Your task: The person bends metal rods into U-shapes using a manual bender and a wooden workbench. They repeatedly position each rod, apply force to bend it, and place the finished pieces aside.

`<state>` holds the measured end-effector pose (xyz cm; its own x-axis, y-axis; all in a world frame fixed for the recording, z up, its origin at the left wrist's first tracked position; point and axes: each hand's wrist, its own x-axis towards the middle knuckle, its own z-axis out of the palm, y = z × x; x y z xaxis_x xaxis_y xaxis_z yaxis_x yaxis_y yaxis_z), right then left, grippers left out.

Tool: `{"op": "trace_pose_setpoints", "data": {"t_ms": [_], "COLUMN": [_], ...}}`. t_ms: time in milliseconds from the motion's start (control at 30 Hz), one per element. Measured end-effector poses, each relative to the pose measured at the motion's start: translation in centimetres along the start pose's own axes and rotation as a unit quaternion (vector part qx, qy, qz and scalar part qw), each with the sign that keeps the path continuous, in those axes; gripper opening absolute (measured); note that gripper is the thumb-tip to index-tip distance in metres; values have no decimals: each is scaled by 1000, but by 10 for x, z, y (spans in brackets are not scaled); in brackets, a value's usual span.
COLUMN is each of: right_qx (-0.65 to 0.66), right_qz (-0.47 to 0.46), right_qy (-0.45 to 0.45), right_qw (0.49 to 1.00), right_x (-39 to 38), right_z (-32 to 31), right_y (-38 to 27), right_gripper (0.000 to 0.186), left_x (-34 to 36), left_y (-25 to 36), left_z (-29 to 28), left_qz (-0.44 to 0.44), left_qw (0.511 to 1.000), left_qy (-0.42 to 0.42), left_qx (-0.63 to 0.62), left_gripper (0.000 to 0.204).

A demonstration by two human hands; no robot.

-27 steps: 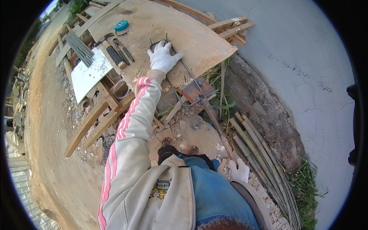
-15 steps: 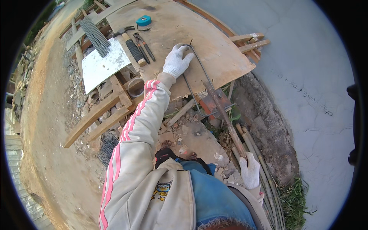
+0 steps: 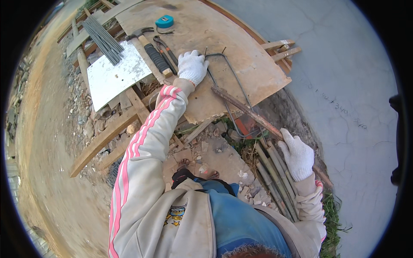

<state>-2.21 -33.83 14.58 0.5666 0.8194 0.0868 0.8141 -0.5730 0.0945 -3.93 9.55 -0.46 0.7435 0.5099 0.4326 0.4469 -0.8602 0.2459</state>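
Note:
My gloved left hand [image 3: 192, 66] rests on the worn board [image 3: 258, 77], fingers apart and slightly bent, thumb by a bent steel rod frame [image 3: 236, 74] that lies among small upright nails [image 3: 224, 48]. Just left of it lie black-handled pliers [image 3: 167, 49] and a hammer [image 3: 155, 57] with a wrapped handle. My gloved right hand [image 3: 297, 155] grips a long rusty bar [image 3: 249, 111], whose upper end lies across the frame and whose lower end extends past my wrist.
A teal tape measure [image 3: 164, 22] sits at the back. A bundle of rods [image 3: 101, 36] rests on a white sheet [image 3: 118, 79]. Wooden beams [image 3: 92, 146] jut left over rubble. Bamboo poles [image 3: 275, 185] lie below right, beside a grey surface [image 3: 352, 64].
My right hand has risen with the bar, whose upper end now angles further left across the frame. My left hand has shifted left of the frame's top corner.

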Motion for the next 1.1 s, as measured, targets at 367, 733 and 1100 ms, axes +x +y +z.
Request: {"op": "trace_pose_setpoints", "data": {"t_ms": [367, 733, 1100], "right_qx": [211, 407, 335], "right_qz": [204, 381, 281], "right_qy": [82, -14, -52], "right_qw": [952, 830, 898], "right_x": [-46, -176, -194], "right_z": [18, 97, 113], "right_y": [-5, -14, 96], "right_gripper": [29, 23, 33], "left_x": [-13, -11, -8], "left_y": [42, 85, 93], "left_z": [1, 14, 27], "left_qz": [-50, -140, -126], "left_qw": [997, 986, 986], "left_qy": [-45, -48, -34], "left_qx": [46, 73, 101], "left_gripper": [84, 126, 107]}}
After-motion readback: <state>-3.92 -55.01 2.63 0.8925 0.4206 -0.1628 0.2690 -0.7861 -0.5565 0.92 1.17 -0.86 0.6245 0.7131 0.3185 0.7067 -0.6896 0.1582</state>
